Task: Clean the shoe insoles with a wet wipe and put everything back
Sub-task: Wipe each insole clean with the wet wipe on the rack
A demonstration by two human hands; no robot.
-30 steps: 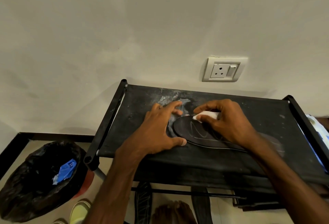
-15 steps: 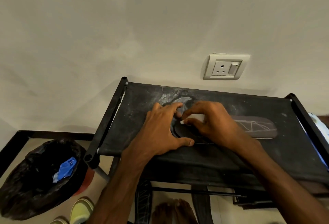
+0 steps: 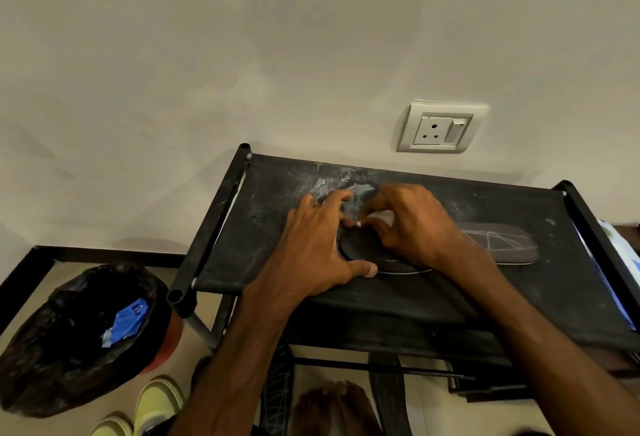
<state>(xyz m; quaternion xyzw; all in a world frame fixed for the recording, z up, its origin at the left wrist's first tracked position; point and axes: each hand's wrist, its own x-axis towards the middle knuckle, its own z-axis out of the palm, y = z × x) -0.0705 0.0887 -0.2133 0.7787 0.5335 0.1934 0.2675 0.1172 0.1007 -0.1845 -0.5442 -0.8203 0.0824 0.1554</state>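
A black insole [image 3: 360, 251] lies on the dusty black fabric top of the shoe rack [image 3: 485, 200], its rounded end toward the left. My left hand [image 3: 318, 245] presses flat on that end, thumb at its near edge. My right hand [image 3: 412, 224] holds a folded white wet wipe [image 3: 379, 217] against the insole and covers most of it. A second dark insole [image 3: 502, 245] with pale line markings lies further right on the rack top.
A bin lined with a black bag [image 3: 65, 338] holding a blue wrapper [image 3: 126, 321] stands on the floor at the left. Yellow-green shoes [image 3: 156, 404] sit below, near my bare feet [image 3: 332, 408]. A wall socket [image 3: 440, 132] is behind the rack. A white-blue packet [image 3: 623, 262] sits at right.
My right hand has slid the wipe leftward along the insole to its rounded end, uncovering the second insole on the right. The left hand has stayed put.
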